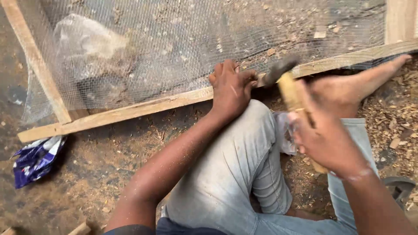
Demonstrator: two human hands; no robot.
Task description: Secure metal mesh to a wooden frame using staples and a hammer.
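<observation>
Hammer [289, 85] with pale wooden handle and dark head, held just above the wooden batten [143, 108], blurred, head pointing toward the left hand. Gripped low on the handle by the right hand [324, 135], fingers wrapped tight around the wood. Left hand [230, 87] curled and pressed down on the batten, fingertips bunched at the edge where the wire mesh [174, 48] meets the wood; possibly pinching a nail there, though too small and too hidden to tell.

Greatest risk, judged from this: hammer head very near those bunched fingers, so a blow landing slightly off line likely to catch knuckle or fingertip. Cause: little gap between striking point and fingers, plus a grip far down the handle, giving less control. Glancing strike off the narrow batten also possible, sending the head sideways into the mesh or toward the bare foot [361, 82], resting on the same batten just to the right of the hammer. Batten held only by hand and foot on loose ground, so liable to jump under a hit.

Farther out: grey trousers [235, 165] with knee bent between the arms, wood shavings [392, 126] scattered over the earth, crumpled blue wrapper [35, 159] well apart at the left.
</observation>
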